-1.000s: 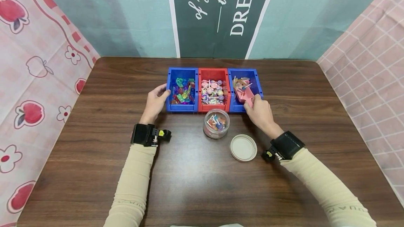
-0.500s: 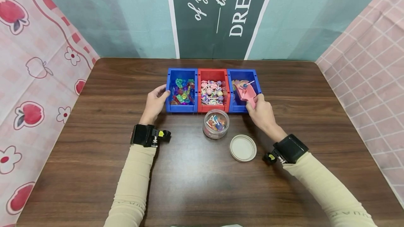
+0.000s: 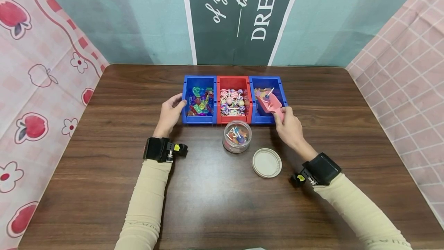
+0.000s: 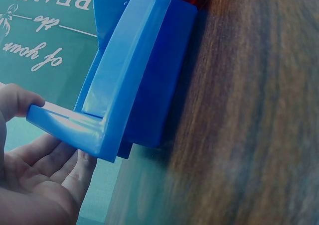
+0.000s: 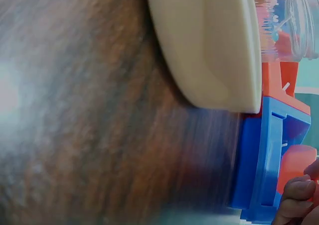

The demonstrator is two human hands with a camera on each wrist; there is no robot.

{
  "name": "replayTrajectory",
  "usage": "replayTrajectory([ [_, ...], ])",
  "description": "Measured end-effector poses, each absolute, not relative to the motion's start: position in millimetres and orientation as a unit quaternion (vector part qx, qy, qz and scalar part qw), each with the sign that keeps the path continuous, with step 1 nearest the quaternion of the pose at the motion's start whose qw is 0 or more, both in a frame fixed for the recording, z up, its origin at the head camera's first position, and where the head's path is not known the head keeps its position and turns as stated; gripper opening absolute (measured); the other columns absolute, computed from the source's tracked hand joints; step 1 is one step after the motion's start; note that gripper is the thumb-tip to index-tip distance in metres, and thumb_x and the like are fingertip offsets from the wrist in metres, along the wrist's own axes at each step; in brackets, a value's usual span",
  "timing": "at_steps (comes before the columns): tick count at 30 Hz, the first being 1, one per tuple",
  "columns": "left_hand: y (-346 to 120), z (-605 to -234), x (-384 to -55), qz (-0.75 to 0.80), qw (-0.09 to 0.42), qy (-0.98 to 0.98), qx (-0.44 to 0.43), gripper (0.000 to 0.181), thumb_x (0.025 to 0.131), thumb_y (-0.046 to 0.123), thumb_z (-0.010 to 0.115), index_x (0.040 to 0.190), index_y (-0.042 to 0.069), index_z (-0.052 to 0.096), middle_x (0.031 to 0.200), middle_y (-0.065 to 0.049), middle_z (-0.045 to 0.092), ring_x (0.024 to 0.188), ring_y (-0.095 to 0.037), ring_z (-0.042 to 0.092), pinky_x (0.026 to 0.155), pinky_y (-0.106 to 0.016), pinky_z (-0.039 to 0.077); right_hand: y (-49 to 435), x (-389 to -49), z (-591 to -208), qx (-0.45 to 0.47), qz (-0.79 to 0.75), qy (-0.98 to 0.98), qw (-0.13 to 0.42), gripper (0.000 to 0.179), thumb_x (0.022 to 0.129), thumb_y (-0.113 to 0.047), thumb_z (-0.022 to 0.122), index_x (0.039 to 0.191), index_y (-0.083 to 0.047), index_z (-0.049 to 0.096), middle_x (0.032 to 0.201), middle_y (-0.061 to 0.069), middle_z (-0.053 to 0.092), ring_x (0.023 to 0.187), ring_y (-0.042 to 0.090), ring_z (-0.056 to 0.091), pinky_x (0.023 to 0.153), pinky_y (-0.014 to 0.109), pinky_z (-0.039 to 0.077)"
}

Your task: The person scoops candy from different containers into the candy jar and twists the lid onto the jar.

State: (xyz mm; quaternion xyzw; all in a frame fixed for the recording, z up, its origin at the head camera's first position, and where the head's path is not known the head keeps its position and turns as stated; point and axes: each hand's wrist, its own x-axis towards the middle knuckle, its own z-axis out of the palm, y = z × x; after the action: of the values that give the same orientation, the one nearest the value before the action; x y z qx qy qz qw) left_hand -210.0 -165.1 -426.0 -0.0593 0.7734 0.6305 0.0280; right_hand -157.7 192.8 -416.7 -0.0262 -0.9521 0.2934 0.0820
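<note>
My left hand [image 3: 170, 114] grips the outer side of the left blue bin [image 3: 200, 119]; in the left wrist view the thumb lies on the rim with the fingers [image 4: 82, 172] under it. That bin holds colourful translucent pieces [image 3: 201, 101]. My right hand [image 3: 289, 126] holds a pink scoop [image 3: 272, 104] by its handle, over the right blue bin [image 3: 281, 84]. A lollipop [image 3: 270, 92] with a white stick shows at the scoop's mouth, and more candy-like pieces [image 3: 260, 92] lie beyond it in the bin.
Between the blue bins stands a red bin [image 3: 234, 119] full of small lollipops [image 3: 233, 101]. In front of it is a clear jar [image 3: 237, 147] with colourful pieces and white sticks inside. A pale round lid [image 3: 267, 163] lies on the wooden table [image 3: 208, 203] beside the jar.
My right hand has drawn the scoop a little to the right, toward the bin's right front corner, and its tilt has changed. My left hand stays on the left blue bin.
</note>
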Motion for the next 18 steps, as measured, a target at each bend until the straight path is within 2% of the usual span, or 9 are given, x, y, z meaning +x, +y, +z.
replayTrajectory([
  [4, -165.3, -426.7, -210.2, 0.630, 0.028, 0.774, -0.060, 0.045, 0.100, 0.020, 0.050, 0.141, 0.001, 0.045, 0.142, -0.019, 0.052, 0.128, -0.027, 0.052, 0.112, -0.041, 0.042, 195.2, -157.1, -417.5, -0.026, 0.298, -0.951, 0.073, 0.034, 0.100, -0.023, 0.048, 0.119, 0.004, 0.047, 0.081, 0.023, 0.056, 0.079, 0.040, 0.054, 0.070, 0.049, 0.040],
  [11, -164.6, -425.2, -209.6, 0.629, 0.027, 0.775, -0.065, 0.045, 0.100, 0.020, 0.050, 0.141, 0.002, 0.047, 0.141, -0.018, 0.053, 0.127, -0.026, 0.053, 0.112, -0.041, 0.043, 199.8, -156.5, -418.1, -0.025, 0.319, -0.945, 0.071, 0.032, 0.099, -0.021, 0.050, 0.118, 0.004, 0.048, 0.076, 0.014, 0.050, 0.071, 0.031, 0.050, 0.062, 0.032, 0.033],
  [18, -164.0, -423.9, -209.4, 0.628, 0.027, 0.775, -0.067, 0.045, 0.100, 0.019, 0.050, 0.141, 0.001, 0.046, 0.142, -0.019, 0.053, 0.126, -0.026, 0.052, 0.112, -0.041, 0.043, 206.6, -154.7, -412.8, -0.006, 0.328, -0.941, 0.084, 0.030, 0.098, -0.018, 0.052, 0.116, 0.006, 0.049, 0.075, 0.014, 0.051, 0.065, 0.023, 0.046, 0.060, 0.029, 0.031],
])
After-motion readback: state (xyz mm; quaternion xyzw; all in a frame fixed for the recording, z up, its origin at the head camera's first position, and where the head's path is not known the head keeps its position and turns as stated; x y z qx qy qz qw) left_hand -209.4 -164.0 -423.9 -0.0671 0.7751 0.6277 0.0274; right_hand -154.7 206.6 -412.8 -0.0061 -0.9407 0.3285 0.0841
